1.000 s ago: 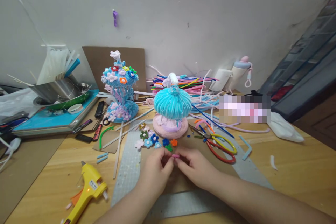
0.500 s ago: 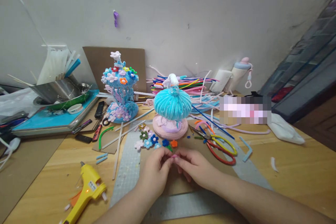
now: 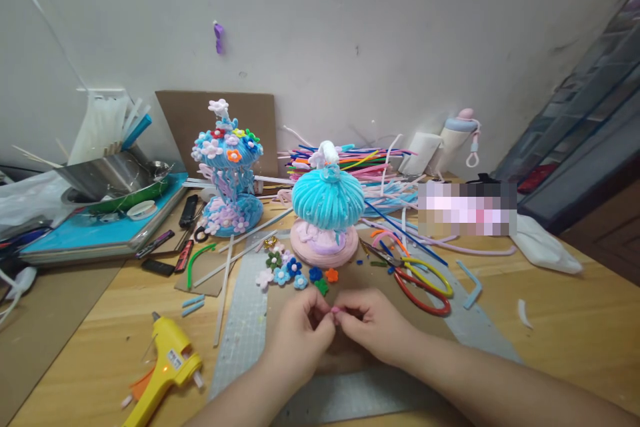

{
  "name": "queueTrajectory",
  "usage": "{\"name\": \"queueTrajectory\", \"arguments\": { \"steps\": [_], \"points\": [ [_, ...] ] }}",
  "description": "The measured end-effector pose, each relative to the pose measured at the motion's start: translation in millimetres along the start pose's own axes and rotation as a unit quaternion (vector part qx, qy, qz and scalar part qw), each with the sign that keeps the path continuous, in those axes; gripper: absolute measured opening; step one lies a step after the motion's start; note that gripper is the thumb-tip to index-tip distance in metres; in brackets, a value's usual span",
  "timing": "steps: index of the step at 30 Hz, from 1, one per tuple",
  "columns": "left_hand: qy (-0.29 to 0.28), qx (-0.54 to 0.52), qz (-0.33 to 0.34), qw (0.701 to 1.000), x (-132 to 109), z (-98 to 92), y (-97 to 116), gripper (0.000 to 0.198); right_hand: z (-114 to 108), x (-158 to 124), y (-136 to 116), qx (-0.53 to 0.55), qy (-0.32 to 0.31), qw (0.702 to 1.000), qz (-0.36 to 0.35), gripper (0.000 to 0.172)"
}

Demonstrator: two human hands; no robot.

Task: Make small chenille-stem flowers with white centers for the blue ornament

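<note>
Between my fingertips is a small pink piece of pipe cleaner [image 3: 335, 311], mostly covered, so its shape is unclear. My left hand [image 3: 301, 329] pinches it from the left, and my right hand [image 3: 376, 324] from the right. Both hands are over a brown cardboard sheet [image 3: 345, 361]. Just beyond them lie small pipe-cleaner flowers, among them an orange flower [image 3: 331, 275], a green flower [image 3: 321, 287] and a light blue flower [image 3: 281, 273]. Behind these stands a pipe-cleaner model with a turquoise dome [image 3: 329, 197] on a round pink base [image 3: 305, 248].
Red-handled pliers [image 3: 425, 303] and a yellow-handled tool lie to the right. A yellow glue gun [image 3: 170, 353] rests at the left. A flower-covered blue model [image 3: 233, 177] stands behind, near bundled pipe cleaners [image 3: 350, 160]. A cutting mat [image 3: 360, 397] lies under the cardboard.
Both hands have shifted slightly down towards me, still pinching the pink piece. More of the green flower shows now. The things on the table have stayed in place.
</note>
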State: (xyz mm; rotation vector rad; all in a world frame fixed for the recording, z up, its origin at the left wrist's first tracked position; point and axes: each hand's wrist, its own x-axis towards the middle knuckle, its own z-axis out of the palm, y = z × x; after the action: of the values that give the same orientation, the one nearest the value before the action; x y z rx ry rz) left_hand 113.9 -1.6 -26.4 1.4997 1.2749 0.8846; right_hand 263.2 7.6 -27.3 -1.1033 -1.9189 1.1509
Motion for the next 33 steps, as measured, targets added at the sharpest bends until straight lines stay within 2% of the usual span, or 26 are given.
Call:
{"name": "queueTrajectory", "arguments": {
  "steps": [4,9,12,15,19,21,25,29,33],
  "points": [
    [0.019,-0.045,-0.011,0.999,-1.1,3.9,0.9,0.010,3.6,0.2,-3.1,0.061,0.022,0.997,0.047,0.020],
    [0.058,0.072,0.033,0.995,-5.0,7.5,-3.7,0.013,7.6,0.8,-3.7,0.041,0.060,0.996,0.046,0.018],
    [0.066,0.112,0.037,0.991,-5.4,8.2,-3.5,0.012,8.3,1.8,-1.9,0.040,0.064,0.996,0.045,0.017],
    [0.068,0.087,0.016,0.994,-3.5,7.9,-0.3,0.011,7.9,2.8,-0.5,0.085,0.045,0.993,0.069,0.014],
    [0.082,0.000,0.009,0.997,-0.1,6.8,1.7,0.012,6.6,3.5,0.6,0.132,0.034,0.984,0.113,0.013],
    [0.075,-0.021,0.011,0.997,0.7,6.2,1.0,0.013,5.3,3.3,1.3,0.111,0.045,0.987,0.111,0.016],
    [0.056,-0.014,0.013,0.998,1.3,5.4,-1.6,0.010,2.0,1.6,1.9,0.021,0.055,0.996,0.063,0.017],
    [0.046,-0.014,-0.002,0.999,1.5,5.3,-4.9,0.012,-1.1,0.6,-0.1,-0.042,0.037,0.998,0.020,0.016],
    [0.035,0.014,0.003,0.999,1.6,5.1,-7.9,0.014,-2.9,0.7,-2.2,-0.097,0.025,0.995,0.008,0.018]
  ]
}}
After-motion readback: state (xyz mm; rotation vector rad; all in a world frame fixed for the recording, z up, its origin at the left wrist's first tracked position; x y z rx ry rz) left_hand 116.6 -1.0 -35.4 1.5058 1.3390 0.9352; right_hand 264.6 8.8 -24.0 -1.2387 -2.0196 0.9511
